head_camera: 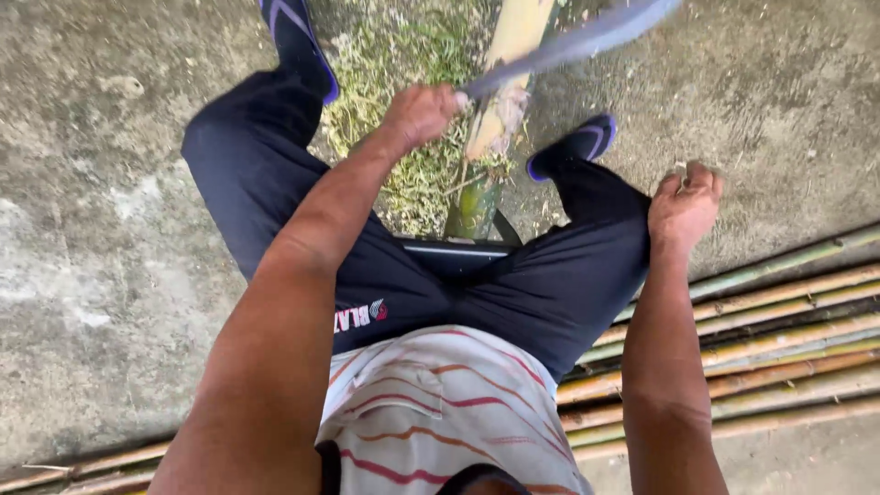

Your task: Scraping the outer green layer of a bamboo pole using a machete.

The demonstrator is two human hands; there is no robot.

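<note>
Left hand clenched on a blade angled across the bamboo pole (pole running away between both feet); right hand fisted, apparently holding nothing, farther off.

Wearing dark navy trousers with a small pale marking, a cream shirt striped red and orange, blue-trimmed dark shoes; arms showing bare.

No packages, signs or screens show, only a white-and-red printed logo on the dark trousers.
</note>
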